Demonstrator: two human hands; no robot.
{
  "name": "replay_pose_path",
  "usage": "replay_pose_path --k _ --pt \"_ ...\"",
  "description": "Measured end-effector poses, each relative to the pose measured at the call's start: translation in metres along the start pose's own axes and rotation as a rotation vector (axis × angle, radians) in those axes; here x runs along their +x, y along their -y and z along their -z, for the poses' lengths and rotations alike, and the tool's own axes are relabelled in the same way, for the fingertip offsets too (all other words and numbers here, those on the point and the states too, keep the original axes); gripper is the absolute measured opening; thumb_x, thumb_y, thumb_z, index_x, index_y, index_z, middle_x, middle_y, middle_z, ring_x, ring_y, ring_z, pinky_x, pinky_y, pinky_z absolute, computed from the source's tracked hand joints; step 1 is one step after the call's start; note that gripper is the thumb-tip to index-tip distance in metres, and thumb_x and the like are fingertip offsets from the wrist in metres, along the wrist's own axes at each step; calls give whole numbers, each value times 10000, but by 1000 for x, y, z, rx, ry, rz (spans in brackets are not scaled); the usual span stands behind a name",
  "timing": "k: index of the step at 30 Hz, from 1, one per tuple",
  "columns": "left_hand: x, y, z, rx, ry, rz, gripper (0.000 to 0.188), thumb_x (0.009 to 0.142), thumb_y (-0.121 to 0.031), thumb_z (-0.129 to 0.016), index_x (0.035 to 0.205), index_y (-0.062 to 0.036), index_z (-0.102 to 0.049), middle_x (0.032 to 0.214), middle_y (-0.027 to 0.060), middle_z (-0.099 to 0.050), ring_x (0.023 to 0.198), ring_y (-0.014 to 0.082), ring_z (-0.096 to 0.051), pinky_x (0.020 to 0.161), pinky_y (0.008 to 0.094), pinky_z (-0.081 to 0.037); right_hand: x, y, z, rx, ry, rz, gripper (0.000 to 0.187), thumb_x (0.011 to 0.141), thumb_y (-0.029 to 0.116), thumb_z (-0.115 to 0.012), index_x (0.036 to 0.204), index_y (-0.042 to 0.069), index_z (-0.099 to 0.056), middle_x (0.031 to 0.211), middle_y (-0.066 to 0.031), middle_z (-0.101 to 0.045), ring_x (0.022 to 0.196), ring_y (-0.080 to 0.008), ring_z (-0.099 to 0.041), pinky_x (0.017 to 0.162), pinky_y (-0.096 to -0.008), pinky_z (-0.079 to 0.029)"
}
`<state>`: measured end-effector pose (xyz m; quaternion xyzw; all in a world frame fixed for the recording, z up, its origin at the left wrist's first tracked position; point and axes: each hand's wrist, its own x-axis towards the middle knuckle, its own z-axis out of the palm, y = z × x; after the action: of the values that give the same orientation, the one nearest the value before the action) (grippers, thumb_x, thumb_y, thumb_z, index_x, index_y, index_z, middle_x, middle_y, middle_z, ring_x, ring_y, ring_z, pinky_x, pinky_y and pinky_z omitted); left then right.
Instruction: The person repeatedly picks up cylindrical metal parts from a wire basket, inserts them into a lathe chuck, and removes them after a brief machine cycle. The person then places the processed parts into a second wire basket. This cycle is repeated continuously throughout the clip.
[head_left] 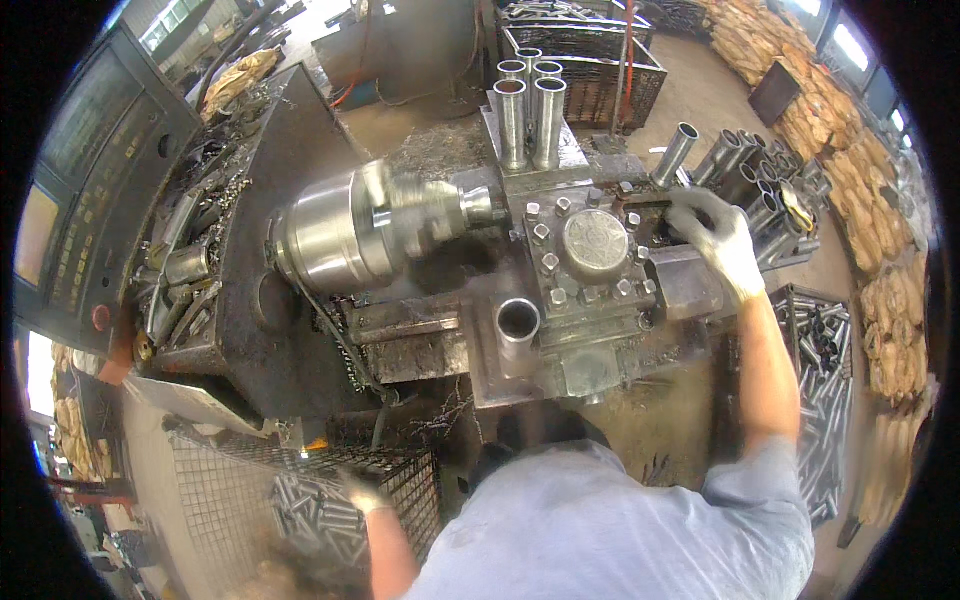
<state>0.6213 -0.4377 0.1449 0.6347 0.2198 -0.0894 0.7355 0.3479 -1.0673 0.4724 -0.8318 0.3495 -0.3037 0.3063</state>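
Observation:
My right hand [712,228], in a white glove with darkened fingers, is beside the tool turret [595,243] of a lathe. Its fingers are curved and apart, slightly blurred, and I see nothing held in them. Just beyond it a metal tube [675,154] stands tilted, near a cluster of similar tubes [765,190]. At the lower left, my gloved left hand [365,494] is over a wire basket [410,495] of short tubes [320,515]; blur hides its fingers. The lathe chuck [330,232] is left of the turret, with a blurred shape at its front.
Several tubes [548,120] stand upright on a block behind the turret, and one tube [517,325] stands in front. A control panel [100,190] and a chip-covered tray [185,260] flank the left. Crates [600,85] sit behind; a bin [820,380] of tubes is at right, beside stacked sacks [890,290].

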Motion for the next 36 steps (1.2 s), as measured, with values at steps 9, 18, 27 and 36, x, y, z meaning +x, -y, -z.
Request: replay_pose_path --k 9,18,27,36 --pt "-117 82 24 239 -368 506 634 1029 -357 -679 1524 -29 -458 1420 198 -607 1228 305 -619 1029 427 -511 168 -119 -98 -144 728 348 404 854 230 -712 1213 57 -775 1139 -197 -784 1036 -321 -751 933 -405 -565" --pt "-118 14 -100 520 -77 -168 199 1006 -172 -649 1139 -26 -631 933 59 -647 780 170 -608 679 341 -531 213 -56 -208 56 1004 578 603 810 314 -763 1352 55 -705 1162 -195 -783 1020 -291 -746 936 -418 -574" --pt "-99 -200 -310 865 254 -1392 544 898 -40 -723 1413 39 -564 1388 276 -617 1279 475 -602 1093 518 -492 205 78 -225 -460 1284 413 629 756 465 -829 1161 -9 -751 1091 -189 -797 990 -307 -763 871 -428 -584" --pt "-52 -247 -378 977 314 -1565 831 760 -217 -885 1480 -5 -527 1550 274 -488 1405 471 -499 1244 551 -343 232 43 -273 -278 1656 151 467 912 462 -789 1105 38 -825 1082 -97 -820 1004 -208 -761 815 -405 -604"
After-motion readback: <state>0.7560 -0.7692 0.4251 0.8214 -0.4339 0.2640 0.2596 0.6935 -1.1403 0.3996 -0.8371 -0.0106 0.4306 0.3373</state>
